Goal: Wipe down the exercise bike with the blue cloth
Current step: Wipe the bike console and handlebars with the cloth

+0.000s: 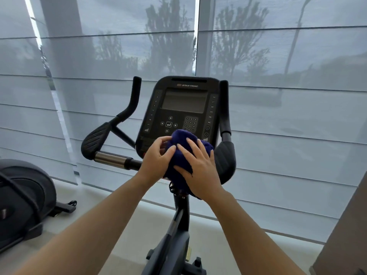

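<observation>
A black exercise bike [178, 231] stands in front of me, its console [183, 104] with a dark screen and keypad facing me. A bunched dark blue cloth [181, 139] lies against the console's lower edge. My left hand [156, 157] grips the cloth's left side with curled fingers. My right hand [198, 167] lies spread flat over the cloth's right side, pressing it down. The cloth hides the lower console and the handlebar centre. The handlebar's left arm [113, 158] and right grip [225, 108] stand free on either side.
Another black exercise machine [21, 197] sits on the floor at the left. Window blinds [288, 126] fill the wall behind the bike. A brown panel [345, 235] rises at the lower right. Pale floor [119, 225] runs around the bike's base.
</observation>
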